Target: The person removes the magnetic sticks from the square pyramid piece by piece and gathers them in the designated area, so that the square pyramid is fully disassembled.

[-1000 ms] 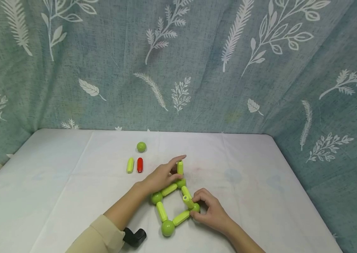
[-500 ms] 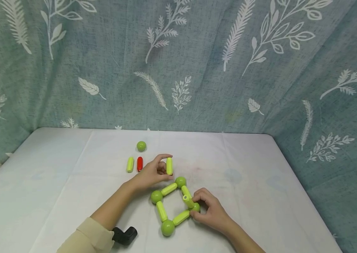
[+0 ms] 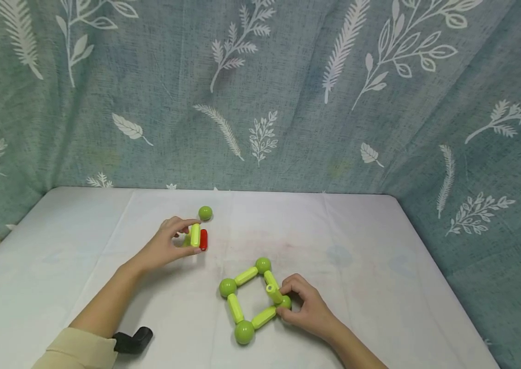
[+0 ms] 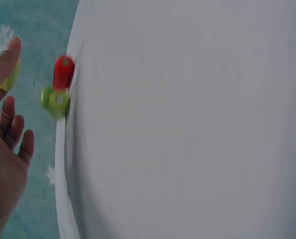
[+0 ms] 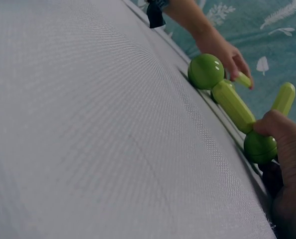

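Observation:
My left hand (image 3: pixel 161 248) pinches a yellow-green toy building rod (image 3: pixel 195 235) between thumb and forefinger, above the far part of the table. Behind that rod in the head view lies another yellow-green rod, mostly covered, with a red rod (image 3: pixel 203 240) just to the right and a loose green ball (image 3: pixel 205 213) beyond. Nearer to me lies a square of green balls and yellow-green rods (image 3: pixel 235 307). My right hand (image 3: pixel 308 307) holds its right corner, thumb and forefinger at the corner ball (image 5: pixel 259 147) and an upright rod (image 5: pixel 284 98) standing on it.
A white cloth (image 3: pixel 380 307) covers the table, and a teal leaf-patterned curtain (image 3: pixel 288 143) hangs behind it and on the sides. A black device (image 3: pixel 133 341) sits at my left sleeve's cuff (image 3: pixel 80 348).
My left hand has carried its rod from the square's far corner leftward to the loose pieces. The right hand keeps its place at the right corner.

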The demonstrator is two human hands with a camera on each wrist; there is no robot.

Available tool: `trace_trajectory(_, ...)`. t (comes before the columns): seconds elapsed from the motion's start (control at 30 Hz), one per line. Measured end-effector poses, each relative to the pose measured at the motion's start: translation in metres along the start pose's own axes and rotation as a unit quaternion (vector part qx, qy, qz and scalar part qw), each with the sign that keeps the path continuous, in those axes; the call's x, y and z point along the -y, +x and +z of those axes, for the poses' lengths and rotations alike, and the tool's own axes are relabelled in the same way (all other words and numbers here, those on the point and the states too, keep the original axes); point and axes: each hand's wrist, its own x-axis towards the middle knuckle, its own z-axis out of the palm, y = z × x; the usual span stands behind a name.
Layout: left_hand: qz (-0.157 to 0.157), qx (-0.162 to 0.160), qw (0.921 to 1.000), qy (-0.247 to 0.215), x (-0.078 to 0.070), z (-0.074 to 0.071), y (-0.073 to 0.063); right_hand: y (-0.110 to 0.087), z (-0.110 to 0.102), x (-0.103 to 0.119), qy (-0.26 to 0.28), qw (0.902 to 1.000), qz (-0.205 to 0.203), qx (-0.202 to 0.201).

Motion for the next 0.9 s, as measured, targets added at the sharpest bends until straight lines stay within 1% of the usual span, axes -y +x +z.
trace_trajectory(0.07,-0.024,0.007,0.9996,0.009,0.012,-0.008,-0.004,-0.002,0.001,-0.008,-0.003,1.0000,-0.003,0.000)
trace_trajectory(0.13,-0.048,0.016,0.9985,0.020,0.024,-0.014,-0.007,-0.003,0.001,-0.011,-0.003,1.0000,-0.005,0.000)
trace_trajectory(0.2,-0.069,0.030,0.9964,0.038,0.033,-0.019,-0.009,-0.003,0.002,-0.012,-0.004,1.0000,-0.004,-0.001)
trace_trajectory(0.27,-0.084,0.041,0.9938,0.060,0.041,-0.022,-0.011,-0.003,0.001,-0.011,-0.005,1.0000,-0.006,-0.003)
trace_trajectory(0.37,-0.091,0.052,0.9913,0.081,0.047,-0.023,-0.010,0.000,-0.001,0.000,-0.007,0.9999,-0.009,-0.005)
trace_trajectory(0.43,-0.095,0.054,0.9905,0.083,0.048,-0.023,-0.009,0.002,-0.003,0.010,-0.004,0.9999,-0.011,-0.004)
trace_trajectory(0.47,-0.098,0.054,0.9906,0.079,0.048,-0.023,-0.009,0.003,-0.004,0.015,-0.004,0.9999,-0.011,-0.003)
trace_trajectory(0.53,-0.097,0.044,0.9919,0.070,0.044,-0.021,-0.009,0.003,-0.004,0.012,-0.001,1.0000,-0.009,-0.002)
trace_trajectory(0.6,-0.082,0.028,0.9945,0.059,0.034,-0.017,-0.008,0.001,-0.003,0.004,-0.003,1.0000,-0.009,-0.002)
trace_trajectory(0.7,-0.031,0.001,0.9987,0.039,0.015,-0.007,-0.011,-0.003,0.000,-0.011,-0.004,0.9998,-0.020,-0.005)
trace_trajectory(0.8,0.014,-0.004,0.9996,0.023,-0.006,0.004,-0.014,-0.002,0.000,-0.010,0.002,0.9998,-0.021,-0.004)
trace_trajectory(0.9,0.057,-0.010,0.9983,0.005,-0.024,0.019,-0.018,-0.002,0.000,-0.009,0.007,0.9999,-0.013,-0.003)
